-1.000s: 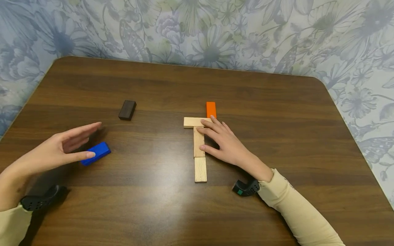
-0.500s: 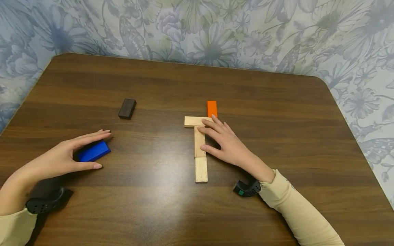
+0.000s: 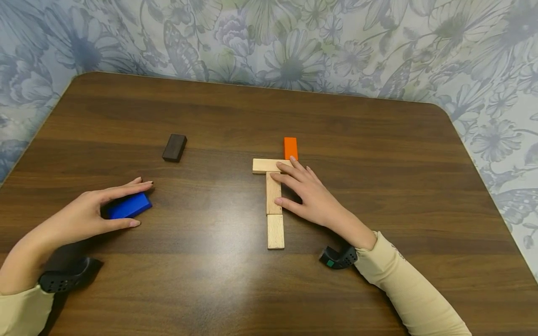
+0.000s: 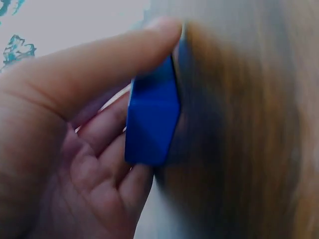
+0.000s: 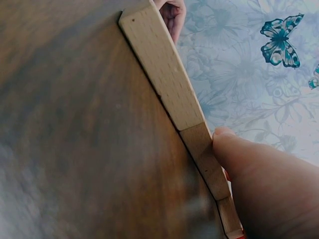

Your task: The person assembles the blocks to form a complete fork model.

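Observation:
My left hand (image 3: 90,212) lies around a blue wooden block (image 3: 130,206) on the table, its fingers along the far side and its thumb along the near side. In the left wrist view the thumb (image 4: 124,57) overlaps the top of the blue block (image 4: 152,124). My right hand (image 3: 308,198) rests with extended fingers on plain wooden blocks laid in a T. Its fingertips touch the crossbar block (image 3: 265,165) and the upper stem block (image 3: 272,191), with the thumb at the stem's right edge. A lower stem block (image 3: 275,232) continues the line towards me.
An orange block (image 3: 290,147) stands against the far side of the crossbar near its right end. Farther left lies a dark brown block (image 3: 174,148). The brown wood-grain table (image 3: 378,154) ends at a floral wall (image 3: 290,51).
My left hand has lowered around the blue block, its thumb going from above the block to the near side and its fingers reaching along the far side. The right hand stays on the plain blocks.

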`<move>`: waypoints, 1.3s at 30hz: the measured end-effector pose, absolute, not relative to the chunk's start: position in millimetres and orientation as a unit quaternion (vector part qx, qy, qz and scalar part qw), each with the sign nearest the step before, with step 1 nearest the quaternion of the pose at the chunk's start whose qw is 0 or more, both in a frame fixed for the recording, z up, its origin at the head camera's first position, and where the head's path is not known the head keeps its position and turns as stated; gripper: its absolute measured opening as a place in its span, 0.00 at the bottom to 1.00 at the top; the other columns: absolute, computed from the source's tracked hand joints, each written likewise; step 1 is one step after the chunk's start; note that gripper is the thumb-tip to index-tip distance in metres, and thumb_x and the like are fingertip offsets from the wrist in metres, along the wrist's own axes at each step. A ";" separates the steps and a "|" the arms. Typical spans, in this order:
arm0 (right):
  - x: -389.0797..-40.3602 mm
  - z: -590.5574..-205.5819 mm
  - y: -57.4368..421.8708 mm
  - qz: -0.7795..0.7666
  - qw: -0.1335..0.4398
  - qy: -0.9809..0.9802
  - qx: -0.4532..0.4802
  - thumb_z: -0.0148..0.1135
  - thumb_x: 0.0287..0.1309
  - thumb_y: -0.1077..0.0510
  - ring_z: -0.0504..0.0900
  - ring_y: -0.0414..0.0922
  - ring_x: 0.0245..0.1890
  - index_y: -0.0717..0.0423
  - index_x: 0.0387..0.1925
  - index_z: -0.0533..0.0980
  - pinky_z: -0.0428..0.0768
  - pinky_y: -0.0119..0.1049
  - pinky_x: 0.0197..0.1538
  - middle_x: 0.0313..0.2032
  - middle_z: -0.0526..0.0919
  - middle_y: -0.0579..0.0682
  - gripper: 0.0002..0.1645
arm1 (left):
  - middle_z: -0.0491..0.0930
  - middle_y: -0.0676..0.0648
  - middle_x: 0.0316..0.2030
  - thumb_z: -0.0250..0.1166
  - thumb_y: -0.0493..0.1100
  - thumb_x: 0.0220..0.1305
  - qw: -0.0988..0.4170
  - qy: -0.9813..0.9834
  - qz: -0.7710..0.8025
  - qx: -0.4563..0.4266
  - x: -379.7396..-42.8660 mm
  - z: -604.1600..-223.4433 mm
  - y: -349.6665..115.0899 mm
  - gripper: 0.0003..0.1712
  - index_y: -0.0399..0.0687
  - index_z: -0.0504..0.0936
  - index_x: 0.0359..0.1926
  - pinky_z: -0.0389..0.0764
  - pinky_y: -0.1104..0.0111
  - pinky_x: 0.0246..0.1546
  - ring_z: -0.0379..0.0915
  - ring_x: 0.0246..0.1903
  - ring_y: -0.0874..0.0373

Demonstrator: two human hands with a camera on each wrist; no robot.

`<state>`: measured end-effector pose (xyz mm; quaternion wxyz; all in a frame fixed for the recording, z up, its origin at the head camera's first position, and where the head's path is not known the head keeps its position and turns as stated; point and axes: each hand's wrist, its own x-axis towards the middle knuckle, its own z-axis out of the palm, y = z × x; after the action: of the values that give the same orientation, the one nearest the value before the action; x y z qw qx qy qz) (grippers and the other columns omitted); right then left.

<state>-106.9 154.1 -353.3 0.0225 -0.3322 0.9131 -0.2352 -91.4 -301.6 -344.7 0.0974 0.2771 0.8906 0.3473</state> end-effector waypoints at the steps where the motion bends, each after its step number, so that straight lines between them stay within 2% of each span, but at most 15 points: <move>1: -106.9 -353.3 154.1 -0.236 0.023 0.913 -0.333 0.52 0.64 0.39 0.39 0.48 0.70 0.47 0.67 0.63 0.44 0.60 0.64 0.70 0.54 0.46 0.34 | 0.62 0.44 0.65 0.77 0.34 0.42 0.099 0.891 0.346 0.278 -91.3 -344.8 -302.7 0.47 0.52 0.69 0.65 0.57 0.87 0.48 0.51 0.61 0.75; 12: -107.2 -352.9 155.0 -0.237 0.024 0.911 -0.336 0.52 0.65 0.40 0.38 0.48 0.70 0.46 0.68 0.62 0.44 0.60 0.64 0.70 0.53 0.46 0.34 | 0.54 0.49 0.69 0.73 0.31 0.47 0.137 0.876 0.351 0.300 -88.6 -344.9 -319.9 0.47 0.49 0.64 0.68 0.53 0.87 0.51 0.46 0.63 0.76; 17: -107.1 -352.2 154.9 -0.239 0.025 0.911 -0.336 0.51 0.65 0.40 0.38 0.48 0.70 0.47 0.68 0.63 0.44 0.60 0.64 0.70 0.53 0.46 0.34 | 0.59 0.48 0.67 0.72 0.30 0.48 0.144 0.875 0.367 0.281 -86.9 -341.3 -324.1 0.44 0.48 0.65 0.67 0.56 0.86 0.51 0.48 0.64 0.73; 26: -106.4 -351.7 155.0 -0.239 0.031 0.911 -0.334 0.52 0.65 0.40 0.38 0.47 0.70 0.47 0.68 0.62 0.43 0.59 0.64 0.70 0.53 0.46 0.34 | 0.73 0.58 0.56 0.74 0.30 0.44 0.096 0.901 0.358 0.226 -87.0 -344.3 -329.7 0.42 0.49 0.71 0.64 0.60 0.88 0.47 0.56 0.58 0.78; 32: -106.4 -352.5 155.1 -0.239 0.030 0.910 -0.336 0.51 0.65 0.40 0.38 0.47 0.70 0.46 0.68 0.62 0.43 0.59 0.64 0.70 0.53 0.46 0.34 | 0.70 0.56 0.59 0.76 0.34 0.44 0.071 0.920 0.334 0.191 -81.5 -348.3 -331.2 0.37 0.52 0.77 0.59 0.58 0.90 0.45 0.56 0.54 0.83; 39: -106.2 -353.7 156.5 -0.239 0.024 0.910 -0.336 0.51 0.65 0.39 0.38 0.47 0.70 0.45 0.68 0.62 0.43 0.60 0.64 0.70 0.53 0.45 0.34 | 0.74 0.59 0.55 0.73 0.29 0.47 0.062 0.905 0.385 0.173 -79.7 -352.7 -332.7 0.34 0.47 0.77 0.58 0.64 0.89 0.44 0.63 0.52 0.80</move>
<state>-106.2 156.5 -353.7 0.0240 -0.3364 0.9105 -0.2395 -79.7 -332.7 -352.7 0.0615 0.1726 0.9046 0.3849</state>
